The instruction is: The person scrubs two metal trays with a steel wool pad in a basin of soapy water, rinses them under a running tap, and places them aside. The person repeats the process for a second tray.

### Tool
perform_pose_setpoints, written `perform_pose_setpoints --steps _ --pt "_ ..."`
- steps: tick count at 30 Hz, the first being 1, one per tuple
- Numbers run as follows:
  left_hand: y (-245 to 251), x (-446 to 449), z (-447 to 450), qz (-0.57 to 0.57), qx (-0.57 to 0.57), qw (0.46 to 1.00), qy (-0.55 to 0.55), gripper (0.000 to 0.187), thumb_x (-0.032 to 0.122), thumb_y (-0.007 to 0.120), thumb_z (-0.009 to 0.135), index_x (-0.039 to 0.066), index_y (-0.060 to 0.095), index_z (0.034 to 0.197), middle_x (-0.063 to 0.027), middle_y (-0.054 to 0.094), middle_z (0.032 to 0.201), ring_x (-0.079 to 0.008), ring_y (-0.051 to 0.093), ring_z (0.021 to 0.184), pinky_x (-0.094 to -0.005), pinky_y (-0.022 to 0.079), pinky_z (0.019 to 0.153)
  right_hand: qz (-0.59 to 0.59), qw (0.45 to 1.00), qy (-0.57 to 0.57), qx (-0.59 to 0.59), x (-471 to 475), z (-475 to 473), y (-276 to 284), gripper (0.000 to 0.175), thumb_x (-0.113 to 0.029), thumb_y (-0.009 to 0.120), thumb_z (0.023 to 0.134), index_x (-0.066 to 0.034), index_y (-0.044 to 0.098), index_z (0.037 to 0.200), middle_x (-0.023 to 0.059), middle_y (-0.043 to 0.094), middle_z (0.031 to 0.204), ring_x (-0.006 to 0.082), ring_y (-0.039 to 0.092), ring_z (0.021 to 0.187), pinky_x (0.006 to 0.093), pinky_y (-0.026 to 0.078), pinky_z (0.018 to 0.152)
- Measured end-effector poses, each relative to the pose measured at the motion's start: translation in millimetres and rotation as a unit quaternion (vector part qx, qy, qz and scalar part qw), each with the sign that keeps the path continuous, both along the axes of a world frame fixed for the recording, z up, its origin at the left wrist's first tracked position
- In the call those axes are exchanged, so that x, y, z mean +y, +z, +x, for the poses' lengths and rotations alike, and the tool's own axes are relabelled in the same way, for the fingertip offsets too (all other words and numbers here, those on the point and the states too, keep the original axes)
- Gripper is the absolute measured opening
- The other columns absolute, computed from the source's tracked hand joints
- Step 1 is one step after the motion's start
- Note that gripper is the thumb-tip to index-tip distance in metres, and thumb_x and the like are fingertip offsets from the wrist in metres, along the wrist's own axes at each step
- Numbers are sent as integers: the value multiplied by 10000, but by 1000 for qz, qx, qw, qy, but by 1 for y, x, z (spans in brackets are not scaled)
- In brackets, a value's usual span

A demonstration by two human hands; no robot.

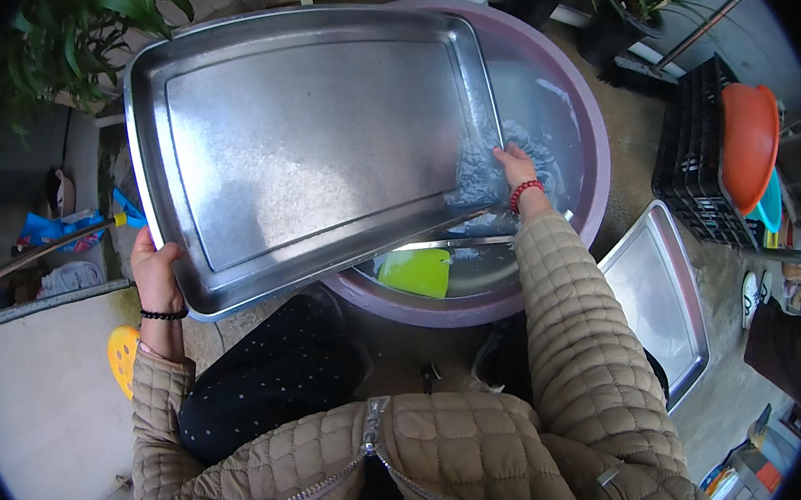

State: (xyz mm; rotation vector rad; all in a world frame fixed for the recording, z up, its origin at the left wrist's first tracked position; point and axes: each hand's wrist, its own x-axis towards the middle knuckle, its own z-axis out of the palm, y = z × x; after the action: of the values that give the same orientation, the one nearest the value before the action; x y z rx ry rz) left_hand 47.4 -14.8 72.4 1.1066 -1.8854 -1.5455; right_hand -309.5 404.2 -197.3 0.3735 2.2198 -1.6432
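Note:
A large rectangular metal tray [302, 146] is held tilted over a round pink plastic tub [600, 168] of cloudy water. My left hand [156, 270] grips the tray's near left corner, thumb over the rim. At the right end, my right hand [520, 171] holds the tray's edge, with a red bead bracelet at the wrist. Water ripples and splashes around the tray's right end, which dips into the tub. Below the tray, a lime-green plastic piece [414, 271] lies in the water beside a thin metal edge [455, 243], partly hidden by the tray.
A second metal tray [657, 289] rests on the ground to the right. Beyond it stand a black crate [703, 149] and an orange basin [747, 146]. A broom [641, 74] and potted plants [620, 29] are at the back right; leafy plants [99, 4] hang at the left.

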Motion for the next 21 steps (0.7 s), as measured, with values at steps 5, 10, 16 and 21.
perform_pose_setpoints --steps 5,10,16,21 --pt "42 16 6 -110 47 993 -14 382 -106 508 726 -14 609 1083 -23 645 939 -102 590 801 -227 472 750 -131 984 52 -113 -12 -18 -1 612 -279 730 816 76 538 1276 169 629 1214 244 589 1113 330 434 960" --pt "81 16 30 -275 134 951 -39 334 -65 584 808 -22 606 1138 -60 654 1048 -120 603 903 -253 474 829 -75 995 54 29 -33 -30 52 448 -244 692 864 30 596 1205 117 660 1124 218 603 1022 332 454 898" --pt "116 18 37 -321 183 928 -39 160 -20 677 835 -25 652 993 -50 665 874 -112 570 746 -262 483 715 -101 993 18 51 -14 -42 158 797 -399 747 803 68 430 1365 209 502 1368 300 489 1261 406 397 1040" --pt "123 1 21 -398 317 860 -30 185 1 698 836 -56 652 1006 -77 675 903 -136 576 775 -274 483 731 -306 932 -88 174 12 -57 231 391 -140 739 818 12 578 1140 115 656 1076 204 611 988 341 470 879"
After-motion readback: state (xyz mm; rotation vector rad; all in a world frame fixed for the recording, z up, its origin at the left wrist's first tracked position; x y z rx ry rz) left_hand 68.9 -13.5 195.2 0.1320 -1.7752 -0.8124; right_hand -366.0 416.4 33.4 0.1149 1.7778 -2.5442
